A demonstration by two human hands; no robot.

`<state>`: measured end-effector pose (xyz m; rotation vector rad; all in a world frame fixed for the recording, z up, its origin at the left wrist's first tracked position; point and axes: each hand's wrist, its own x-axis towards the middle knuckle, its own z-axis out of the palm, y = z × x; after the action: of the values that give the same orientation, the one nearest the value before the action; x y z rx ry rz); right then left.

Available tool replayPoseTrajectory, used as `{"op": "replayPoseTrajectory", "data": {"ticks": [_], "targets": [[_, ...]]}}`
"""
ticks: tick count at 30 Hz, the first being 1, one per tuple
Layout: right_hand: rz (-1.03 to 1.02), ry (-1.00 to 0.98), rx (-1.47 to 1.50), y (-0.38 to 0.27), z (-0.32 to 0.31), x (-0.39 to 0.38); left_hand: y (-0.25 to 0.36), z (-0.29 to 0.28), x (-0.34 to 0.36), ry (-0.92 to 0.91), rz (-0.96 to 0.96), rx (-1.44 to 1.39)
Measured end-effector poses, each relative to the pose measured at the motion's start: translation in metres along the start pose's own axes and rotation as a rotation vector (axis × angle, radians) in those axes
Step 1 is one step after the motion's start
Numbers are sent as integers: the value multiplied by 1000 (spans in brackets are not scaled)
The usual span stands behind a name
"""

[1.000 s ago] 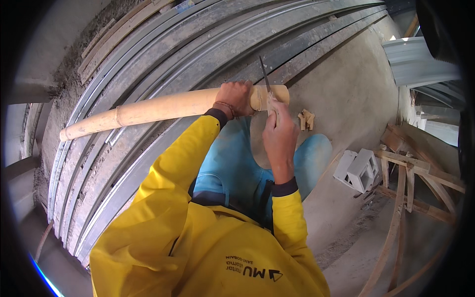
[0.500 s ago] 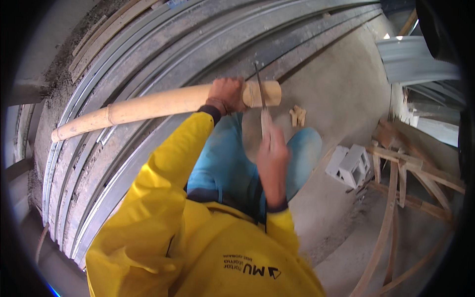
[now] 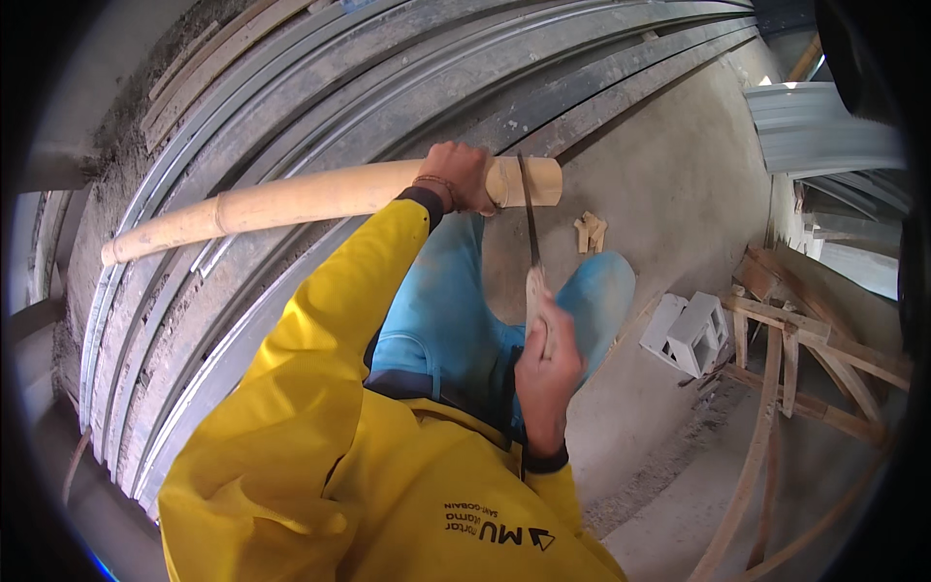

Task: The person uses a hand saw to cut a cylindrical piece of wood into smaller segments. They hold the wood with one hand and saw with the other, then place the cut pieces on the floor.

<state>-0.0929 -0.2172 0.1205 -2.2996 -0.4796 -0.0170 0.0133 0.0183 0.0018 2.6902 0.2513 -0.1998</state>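
My left hand point(image 3: 459, 175) is wrapped round a long pale bamboo pole point(image 3: 315, 194) near its right end, above my blue-trousered legs. My right hand point(image 3: 548, 364) grips the light handle of a saw; its narrow dark blade point(image 3: 531, 228) lies across the pole just right of my left hand, with the tip by the pole's far edge. Small cut bamboo pieces point(image 3: 591, 233) rest on the concrete floor point(image 3: 669, 155) beyond my right knee.
Long metal profiles and boards point(image 3: 388, 82) lie under and behind the pole. At right are hollow concrete blocks point(image 3: 693, 330), a timber frame point(image 3: 776, 320) and a corrugated metal sheet point(image 3: 810, 126). More planks point(image 3: 199, 58) lie at upper left.
My right hand has moved down toward my body, drawing the saw back, so less blade sticks out past the pole. My left hand still grips the pole, which has shifted slightly in view.
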Motion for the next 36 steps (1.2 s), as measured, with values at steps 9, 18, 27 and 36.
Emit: {"op": "replayPoseTrajectory", "data": {"ticks": [9, 18, 27, 36], "targets": [[-29, -70, -79, 18, 29, 51, -2, -2, 5, -100, 3, 10], [1, -34, -37, 22, 31, 68, 2, -8, 14, -134, 35, -61], [0, 19, -1, 3, -7, -12, -8, -11, 27, -263, -17, -6], [-23, -1, 68, 24, 47, 66, -11, -16, 20, -259, 44, -30]]}}
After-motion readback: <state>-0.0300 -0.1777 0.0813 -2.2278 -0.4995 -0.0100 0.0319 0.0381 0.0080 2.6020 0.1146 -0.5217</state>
